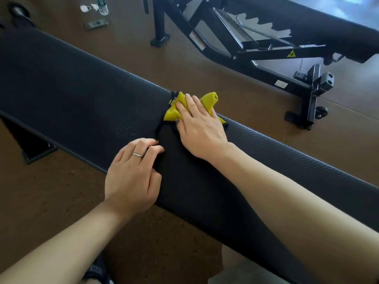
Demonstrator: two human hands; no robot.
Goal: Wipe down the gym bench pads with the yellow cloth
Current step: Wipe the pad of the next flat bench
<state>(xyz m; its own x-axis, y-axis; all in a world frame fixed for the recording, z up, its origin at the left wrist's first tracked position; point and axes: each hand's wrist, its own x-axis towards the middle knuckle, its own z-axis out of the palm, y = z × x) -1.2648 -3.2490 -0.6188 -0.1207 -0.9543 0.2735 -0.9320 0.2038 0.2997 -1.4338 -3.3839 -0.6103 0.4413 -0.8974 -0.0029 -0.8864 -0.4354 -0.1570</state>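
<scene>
Yellow cloth (178, 109): I see it crumpled, with bunched folds, one corner sticking up at 1 o'clock from my right hand. It lies on the far edge of the near bench pad, over the gap between two pad sections.
Right hand (200, 128): flat on the cloth, fingers straight and spread, pressing it down; nothing is curled round it.
Left hand (133, 173): at 7 o'clock from the cloth, resting on the pad beside the gap. Fingers are curled with tips at the gap edge; I cannot tell whether they pinch anything. A ring (137, 154) sits on one finger.
Bench pad (78, 95): black, textured, running from 10 o'clock to 4 o'clock across my view.
Second bench (266, 48): black frame at 1 o'clock, well apart on the brown floor (41, 197).
Bottle (102, 6): at 11 o'clock on the floor, beside small white items.
</scene>
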